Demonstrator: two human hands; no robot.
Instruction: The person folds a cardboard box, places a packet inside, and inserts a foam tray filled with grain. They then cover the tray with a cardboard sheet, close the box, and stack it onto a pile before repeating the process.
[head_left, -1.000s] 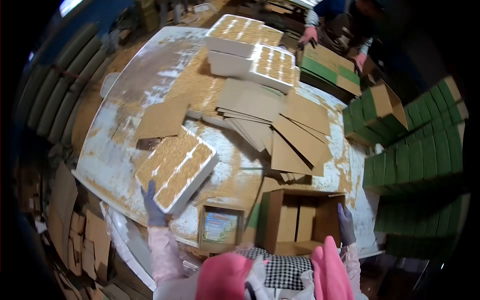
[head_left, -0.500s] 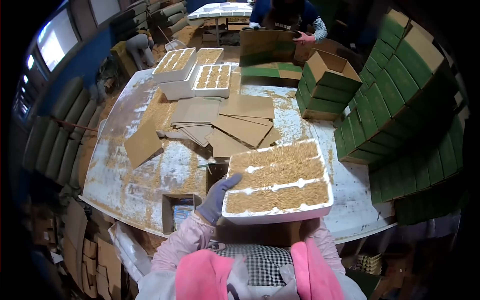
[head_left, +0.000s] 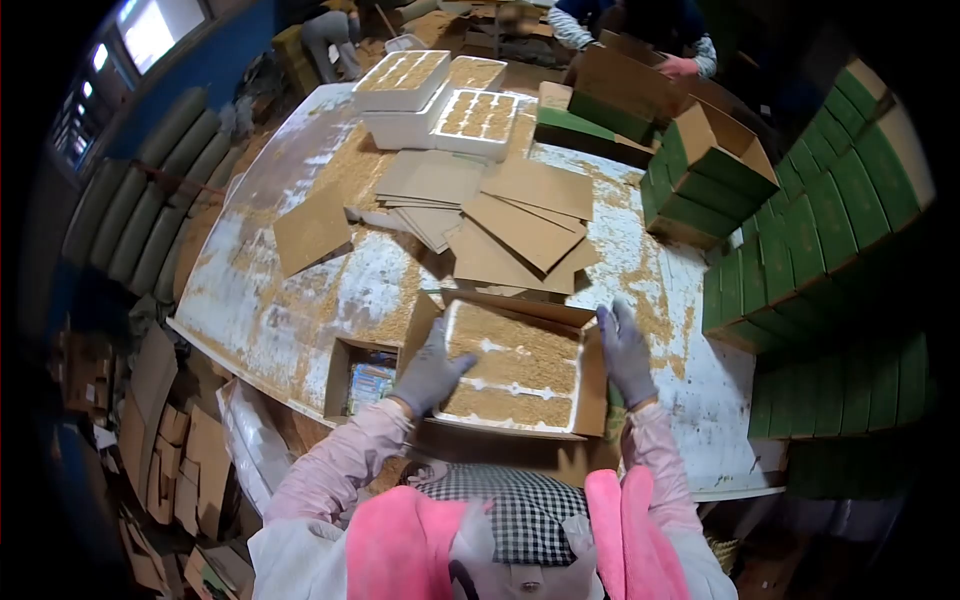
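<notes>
A white foam tray [head_left: 515, 388], its rows filled with tan, grain-like loose material, sits inside an open cardboard box [head_left: 592, 385] directly in front of me. My left hand [head_left: 430, 372], in a grey-purple glove, is at the tray's left edge, thumb over the top and fingers down along the side by the box wall. On the other side, my gloved right hand [head_left: 627, 358] is off the tray, fingers stretched out and apart beside the box's right wall.
Flat cardboard sheets [head_left: 525, 225] lie beyond the box. More filled foam trays [head_left: 402, 82] are stacked at the back. Green boxes [head_left: 850, 190] stand piled on the right. A small box [head_left: 340, 375] with packets is at left. Across the table, a person [head_left: 690, 40] handles a carton.
The foam tray has gone from being held up above the table down into the cardboard box. My right hand has come out from under it to the right. The view has shifted.
</notes>
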